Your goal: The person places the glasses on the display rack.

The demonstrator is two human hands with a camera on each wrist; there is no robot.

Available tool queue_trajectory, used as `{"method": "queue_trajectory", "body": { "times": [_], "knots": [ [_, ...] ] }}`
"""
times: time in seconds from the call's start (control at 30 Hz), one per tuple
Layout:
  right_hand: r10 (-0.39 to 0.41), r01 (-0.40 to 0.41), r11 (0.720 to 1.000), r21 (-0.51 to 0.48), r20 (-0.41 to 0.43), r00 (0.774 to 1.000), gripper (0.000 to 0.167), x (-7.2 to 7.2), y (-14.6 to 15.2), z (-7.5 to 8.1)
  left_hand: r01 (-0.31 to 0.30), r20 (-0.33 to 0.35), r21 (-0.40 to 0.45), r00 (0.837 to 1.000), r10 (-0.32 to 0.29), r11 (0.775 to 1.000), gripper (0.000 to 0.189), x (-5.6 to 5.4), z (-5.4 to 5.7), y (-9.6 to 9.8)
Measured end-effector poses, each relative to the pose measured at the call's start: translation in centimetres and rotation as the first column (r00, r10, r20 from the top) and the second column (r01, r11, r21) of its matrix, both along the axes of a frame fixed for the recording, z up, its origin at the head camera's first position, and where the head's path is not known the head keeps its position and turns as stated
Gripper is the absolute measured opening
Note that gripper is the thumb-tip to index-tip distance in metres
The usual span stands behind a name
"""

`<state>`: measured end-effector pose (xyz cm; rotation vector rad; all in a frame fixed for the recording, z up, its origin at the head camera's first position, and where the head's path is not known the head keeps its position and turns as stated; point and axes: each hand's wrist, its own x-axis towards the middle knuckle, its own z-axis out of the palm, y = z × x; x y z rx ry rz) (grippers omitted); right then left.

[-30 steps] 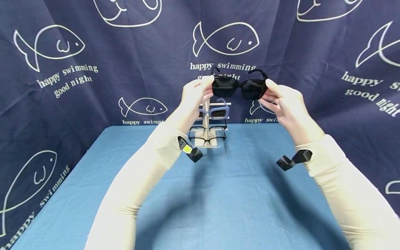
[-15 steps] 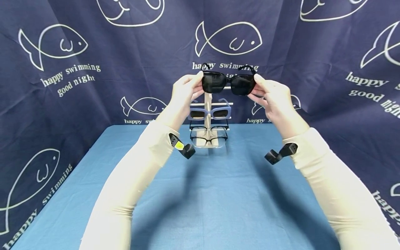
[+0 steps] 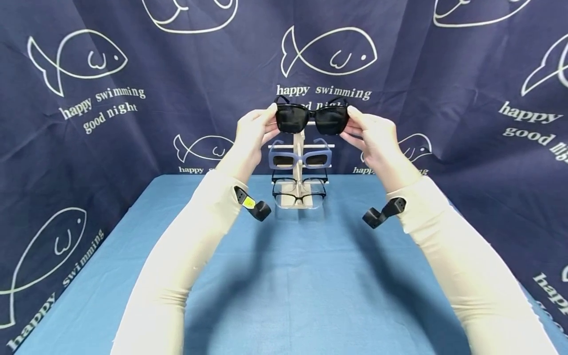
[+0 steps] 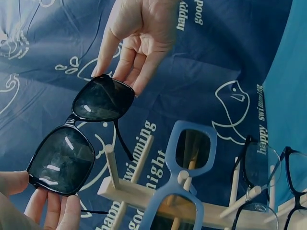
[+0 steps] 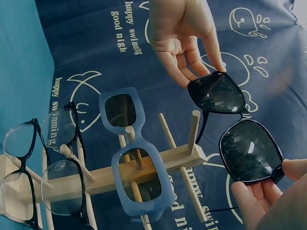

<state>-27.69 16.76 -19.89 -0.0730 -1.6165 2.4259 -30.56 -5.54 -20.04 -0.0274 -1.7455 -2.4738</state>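
Black sunglasses with dark lenses are held level between both hands, temples unfolded and pointing away. My left hand pinches their left end between thumb and fingers. At the opposite end my right hand pinches the frame the same way. Just behind and below them rises a wooden display stand. In the left wrist view, the sunglasses' lenses appear beside the stand's top pegs. The right wrist view shows bare pegs at the stand's top end, close to the sunglasses.
Blue-framed sunglasses sit on the stand below the held pair. Under them are two pairs of clear glasses with dark frames, the lower glasses near the base. A blue cloth covers the table, and a navy fish-print curtain hangs behind.
Both hands have carried the black sunglasses leftward, from right of the stand to over its top. The sunglasses now look more level, and the blue pair shows fully.
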Motion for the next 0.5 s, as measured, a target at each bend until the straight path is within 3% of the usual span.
{"method": "queue_trajectory", "body": {
  "times": [0.5],
  "knots": [
    [-0.012, 0.011, 1.0, 0.025, 0.033, 0.999, 0.009, -0.6, -0.9, -1.2, 0.014, 0.07, 0.005, 0.997, -0.015, 1.0, 0.014, -0.2, -1.3, -0.7]
  ]
}}
